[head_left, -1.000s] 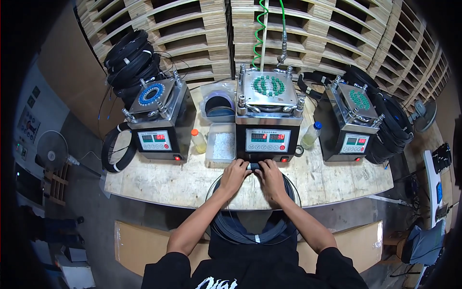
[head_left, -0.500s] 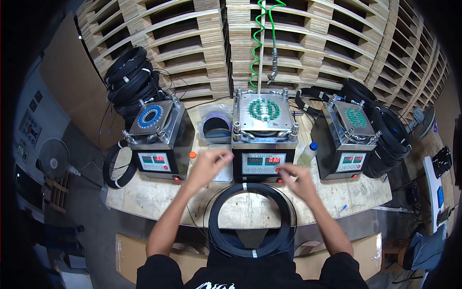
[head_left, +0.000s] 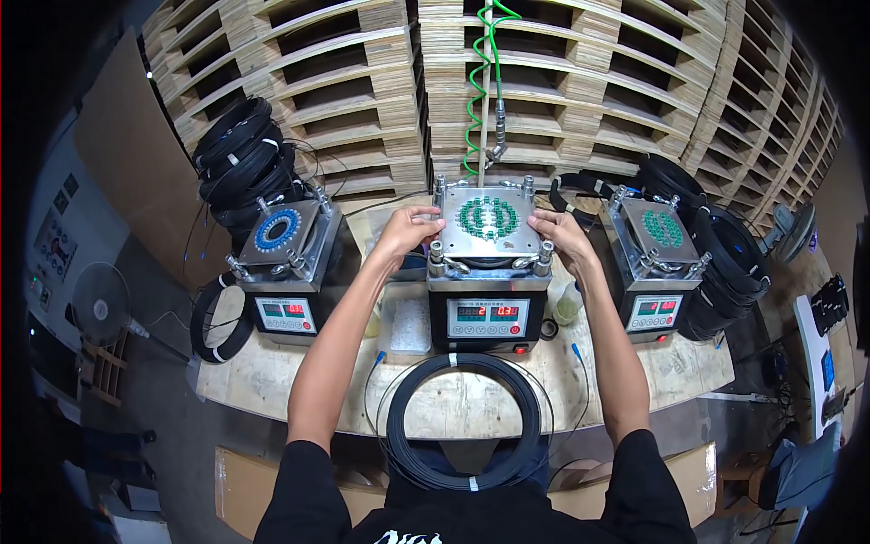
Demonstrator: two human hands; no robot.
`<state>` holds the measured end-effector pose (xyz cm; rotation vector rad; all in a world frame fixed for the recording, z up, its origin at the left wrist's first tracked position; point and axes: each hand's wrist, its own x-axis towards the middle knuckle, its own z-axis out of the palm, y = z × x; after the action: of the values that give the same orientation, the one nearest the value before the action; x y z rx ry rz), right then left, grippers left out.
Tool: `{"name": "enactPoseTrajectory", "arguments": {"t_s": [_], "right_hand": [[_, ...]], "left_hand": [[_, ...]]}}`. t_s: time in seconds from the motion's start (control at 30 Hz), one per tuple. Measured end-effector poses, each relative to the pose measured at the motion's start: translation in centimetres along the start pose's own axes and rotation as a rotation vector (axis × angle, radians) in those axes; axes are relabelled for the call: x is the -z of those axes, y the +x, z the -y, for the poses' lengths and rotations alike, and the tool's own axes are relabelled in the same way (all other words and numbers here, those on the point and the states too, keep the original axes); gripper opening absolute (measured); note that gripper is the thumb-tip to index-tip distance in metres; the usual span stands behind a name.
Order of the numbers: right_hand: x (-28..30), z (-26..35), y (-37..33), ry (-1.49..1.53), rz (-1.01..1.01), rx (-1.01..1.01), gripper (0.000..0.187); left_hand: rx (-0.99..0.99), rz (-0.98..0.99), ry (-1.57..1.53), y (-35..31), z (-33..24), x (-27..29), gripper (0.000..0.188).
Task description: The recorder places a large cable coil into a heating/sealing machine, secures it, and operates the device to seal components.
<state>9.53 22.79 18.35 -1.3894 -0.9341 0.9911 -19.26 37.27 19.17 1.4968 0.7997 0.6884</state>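
Note:
At the middle machine, a square metal plate carrying a ring of green pieces lies between four posts. My left hand is at the plate's left edge, fingers closed against it. On the opposite edge my right hand grips in the same way; its fingertips touch the rim. In front of the machine, a coil of black cable with white ties lies across the table edge and my lap. One blue cable connector rests left of the coil, another blue connector to its right.
Similar machines stand left and right, the left one with a blue ring. Black cable coils are stacked behind. A clear tray and a bottle flank the middle machine. A green air hose hangs before wooden pallets.
Both my hands have moved up and forward from in front of the middle machine to the sides of its plate. Two blue connectors now show beside the coil. The middle display has changed.

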Motion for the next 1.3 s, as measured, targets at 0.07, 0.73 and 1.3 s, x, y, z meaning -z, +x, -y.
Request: {"name": "enactPoseTrajectory", "arguments": {"t_s": [0.07,0.73,1.3], "right_hand": [[0.4,-0.3,-0.1,0.034,-0.002,0.003,0.037],[-5.6,9.0,-1.3,0.285,-0.143,0.331,0.036],[-7.5,7.7,5.8,-0.482,0.142,0.639,0.073]], "left_hand": [[-0.021,0.014,-0.067,-0.4,0.3,-0.7,0.045],[-0.661,-0.211,0.604,-4.9,-5.1,-4.5,0.023],[-0.591,-0.151,-0.016,1.6,0.7,-0.4,0.022]]}}
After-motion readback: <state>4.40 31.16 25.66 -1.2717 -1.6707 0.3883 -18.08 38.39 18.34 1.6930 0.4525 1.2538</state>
